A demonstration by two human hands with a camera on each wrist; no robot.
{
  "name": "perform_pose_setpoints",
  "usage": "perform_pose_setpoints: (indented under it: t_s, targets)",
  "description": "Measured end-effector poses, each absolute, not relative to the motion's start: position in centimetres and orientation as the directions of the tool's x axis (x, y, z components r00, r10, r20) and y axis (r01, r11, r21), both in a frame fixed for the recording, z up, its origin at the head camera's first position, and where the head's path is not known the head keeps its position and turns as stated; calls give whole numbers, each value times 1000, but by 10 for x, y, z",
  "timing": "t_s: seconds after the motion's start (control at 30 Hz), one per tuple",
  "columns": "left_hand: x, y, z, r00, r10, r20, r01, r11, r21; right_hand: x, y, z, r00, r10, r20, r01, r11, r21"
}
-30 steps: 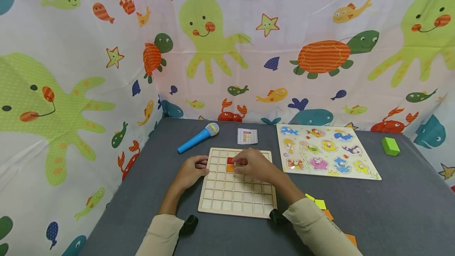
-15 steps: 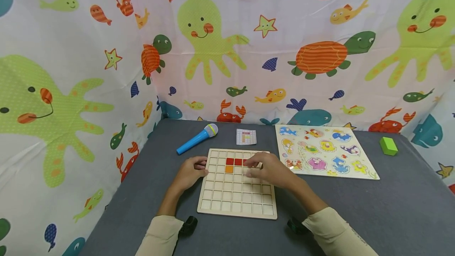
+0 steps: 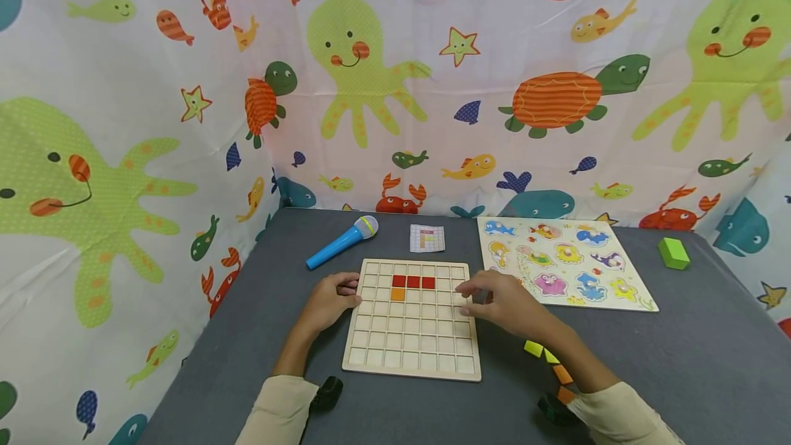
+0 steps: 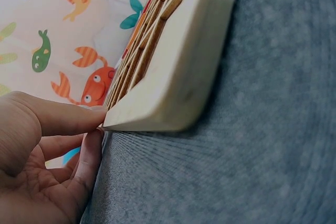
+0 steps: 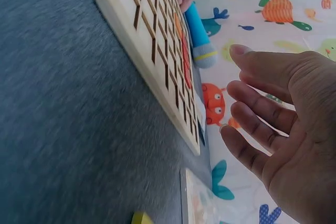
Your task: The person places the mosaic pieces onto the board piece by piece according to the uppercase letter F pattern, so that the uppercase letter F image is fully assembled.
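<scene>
A square wooden grid board [image 3: 410,329] lies on the dark table. Three red tiles [image 3: 413,282] sit side by side in one row, and an orange tile [image 3: 398,294] lies directly below the leftmost one. With thumb and a finger, my left hand [image 3: 329,302] pinches the board's left edge; the left wrist view shows the fingertips meeting at that edge [image 4: 123,118]. My right hand [image 3: 508,304] hovers just past the board's right side, holding nothing. Its fingers [image 5: 254,153] are loosely bent and apart from the thumb in the right wrist view.
Loose yellow tiles [image 3: 533,348] and orange tiles [image 3: 562,374] lie near the right forearm. Behind the board are a blue toy microphone [image 3: 338,246] and a small pattern card [image 3: 427,238]. A sea-animal puzzle [image 3: 571,301] and a green block [image 3: 673,253] lie to the right.
My right hand has drawn back rightward off the grid, uncovering three red tiles in the row. The left hand stays at the board's edge.
</scene>
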State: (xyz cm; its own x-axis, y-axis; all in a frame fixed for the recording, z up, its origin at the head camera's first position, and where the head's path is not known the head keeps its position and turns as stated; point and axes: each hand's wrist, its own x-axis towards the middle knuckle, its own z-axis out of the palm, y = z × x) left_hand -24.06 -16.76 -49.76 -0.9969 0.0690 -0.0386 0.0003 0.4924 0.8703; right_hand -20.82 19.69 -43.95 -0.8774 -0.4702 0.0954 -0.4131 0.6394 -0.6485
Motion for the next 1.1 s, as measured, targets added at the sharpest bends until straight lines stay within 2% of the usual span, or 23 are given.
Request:
perform_pose_setpoints:
  t_s: [0.4, 0.87, 1.1]
  targets:
    - [-240, -166, -498, -997, 57, -43, -9, 494, 869, -188, 226, -447, -904, -423, 54, -345, 649, -678]
    - [-241, -168, -498, -996, 75, -38, 4, 491, 871, -162, 267, -455, -926, -373, 65, -311, 653, -691]
    - [-240, -170, -499, -995, 97, -36, 14, 472, 882, -149, 286, -456, -941, -338, 13, -248, 666, -703]
